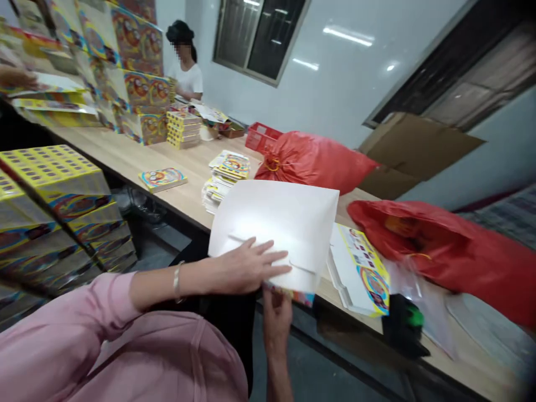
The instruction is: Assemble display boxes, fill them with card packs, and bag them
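A flat white cardboard box blank (280, 223), its printed side facing down, juts over the near edge of the wooden table (138, 156). My left hand (247, 265) lies on its lower part with the fingers stretched out flat. My right hand (275, 315) comes up from underneath and grips the blank's lower edge, thumb on the rim. A pile of more flat blanks (360, 268) with yellow printed panels lies just to the right of it.
Two red plastic bags (314, 159) (444, 251) lie on the table's right part. Stacks of printed sheets (226, 176), a flat box (162, 178) and piles of finished yellow boxes (58, 190) stand left. Another person (186, 70) works at the far end. Brown cardboard (414, 145) leans on the wall.
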### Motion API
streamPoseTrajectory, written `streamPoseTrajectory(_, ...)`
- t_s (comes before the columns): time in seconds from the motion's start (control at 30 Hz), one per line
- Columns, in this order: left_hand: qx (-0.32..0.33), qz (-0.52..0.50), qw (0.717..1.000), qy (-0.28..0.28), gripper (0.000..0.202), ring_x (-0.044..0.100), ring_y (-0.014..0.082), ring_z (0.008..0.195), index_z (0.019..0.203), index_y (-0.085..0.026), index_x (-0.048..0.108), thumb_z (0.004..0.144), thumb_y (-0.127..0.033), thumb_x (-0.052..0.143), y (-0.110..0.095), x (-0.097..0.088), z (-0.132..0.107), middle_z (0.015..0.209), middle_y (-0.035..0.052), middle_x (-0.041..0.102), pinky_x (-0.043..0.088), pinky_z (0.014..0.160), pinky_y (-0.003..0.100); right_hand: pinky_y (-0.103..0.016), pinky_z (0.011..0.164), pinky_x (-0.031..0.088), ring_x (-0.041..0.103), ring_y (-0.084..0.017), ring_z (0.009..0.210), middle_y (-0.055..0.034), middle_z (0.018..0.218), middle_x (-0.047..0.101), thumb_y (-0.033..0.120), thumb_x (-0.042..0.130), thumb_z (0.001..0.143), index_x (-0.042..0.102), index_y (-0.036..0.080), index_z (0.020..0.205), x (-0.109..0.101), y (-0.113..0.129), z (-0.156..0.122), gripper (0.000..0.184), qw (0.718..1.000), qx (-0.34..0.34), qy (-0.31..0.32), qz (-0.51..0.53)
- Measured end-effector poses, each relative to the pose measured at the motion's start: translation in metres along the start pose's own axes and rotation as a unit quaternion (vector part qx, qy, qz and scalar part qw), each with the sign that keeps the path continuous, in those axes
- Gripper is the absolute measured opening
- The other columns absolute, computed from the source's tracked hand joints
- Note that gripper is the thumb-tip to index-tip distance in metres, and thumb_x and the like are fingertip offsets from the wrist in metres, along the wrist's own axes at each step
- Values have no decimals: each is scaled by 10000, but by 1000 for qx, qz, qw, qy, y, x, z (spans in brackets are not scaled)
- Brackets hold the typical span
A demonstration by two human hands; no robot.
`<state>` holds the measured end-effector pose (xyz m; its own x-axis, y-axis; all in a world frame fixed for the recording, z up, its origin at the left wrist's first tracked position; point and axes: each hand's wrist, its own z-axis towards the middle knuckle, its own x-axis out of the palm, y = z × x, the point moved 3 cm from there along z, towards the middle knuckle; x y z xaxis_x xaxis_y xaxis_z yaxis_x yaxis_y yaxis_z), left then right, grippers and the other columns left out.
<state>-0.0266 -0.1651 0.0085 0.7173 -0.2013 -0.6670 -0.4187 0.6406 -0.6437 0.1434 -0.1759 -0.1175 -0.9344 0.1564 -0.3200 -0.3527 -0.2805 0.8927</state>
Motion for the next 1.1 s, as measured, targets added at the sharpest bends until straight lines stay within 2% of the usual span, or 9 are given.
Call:
streamPoseTrajectory(0.07, -19, 56, 998, 33, 616, 352, 404, 1435, 1292, -302, 627, 724, -66, 610, 48, 24, 44, 1509, 97, 488, 156, 1164, 656, -499, 939, 521, 611, -304, 1127, -202, 1260, 603, 493, 487, 946, 522, 144, 1347, -28, -5, 12, 532, 990, -31, -128, -48)
streamPoseTrajectory(0.13, -65, 50, 995, 60, 438, 430, 457, 1365, 1152, -241, 694, 719, -170, 697, 94, 47, 74, 1415, 178, 563, 196, 1106, 712, -511, 977, 498, 608, -297, 1133, -204, 1227, 617, 408, 507, 959, 599, 137, 1239, -45, -4, 23, 401, 971, -99, -188, -113)
streamPoseTrajectory(0.27, -123, -19, 992, 24, 500, 453, 418, 1361, 1087, -213, 704, 706, -532, 756, 150, 61, 95, 1283, 185, 653, 220, 1133, 620, -521, 1052, 466, 575, -260, 1238, -153, 1267, 650, 288, 450, 1003, 613, 174, 1253, -47, -8, 55, 319, 959, -209, -78, -174)
streamPoseTrajectory(0.37, -132, 87, 987, 16, 442, 526, 335, 1299, 1198, -180, 657, 872, -474, 612, 163, 42, 95, 1271, 171, 650, 316, 1118, 500, -492, 1049, 489, 591, -243, 1229, -142, 1270, 665, 277, 413, 1025, 616, 169, 1269, -43, -14, 91, 335, 955, -233, -27, -179)
streamPoseTrajectory(0.53, -169, 335, 920, 117, 383, 588, 319, 1162, 1225, -138, 631, 905, -347, 631, 178, 11, 99, 1246, 190, 610, 476, 942, 405, -438, 1090, 465, 612, -252, 1214, -158, 1237, 692, 237, 450, 1010, 686, 124, 1177, -30, -13, 157, 311, 931, -253, 124, -234)
streamPoseTrajectory(0.67, -162, 334, 902, 221, 350, 658, 268, 1052, 1140, -130, 667, 922, -400, 619, 188, 15, 105, 1153, 154, 678, 496, 870, 321, -366, 999, 519, 670, -262, 1125, -136, 1147, 731, 239, 604, 947, 717, 135, 1116, -8, -15, 196, 228, 851, -170, 347, -357)
streamPoseTrajectory(0.73, -159, 332, 899, 238, 309, 678, 248, 1010, 1124, -102, 667, 955, -343, 573, 190, 19, 107, 1115, 156, 700, 492, 865, 304, -337, 893, 554, 710, -262, 1005, -117, 1022, 755, 256, 662, 912, 735, 146, 1048, 1, -18, 205, 190, 810, -134, 413, -395)
streamPoseTrajectory(0.97, -182, 369, 884, 222, 207, 689, 278, 997, 1040, -65, 681, 947, -198, 552, 190, 23, 107, 1083, 181, 707, 470, 964, 408, -327, 856, 513, 671, -252, 989, -132, 1103, 688, 231, 695, 884, 705, 154, 1025, 25, -20, 210, 161, 775, -156, 438, -427)
streamPoseTrajectory(1.1, -200, 395, 878, 183, 209, 672, 292, 1010, 1056, -54, 669, 934, -178, 553, 190, 18, 105, 1051, 194, 689, 515, 874, 381, -360, 956, 457, 608, -268, 1092, -177, 1158, 647, 216, 678, 898, 637, 93, 1156, 40, -18, 217, 288, 785, -169, 422, -422)
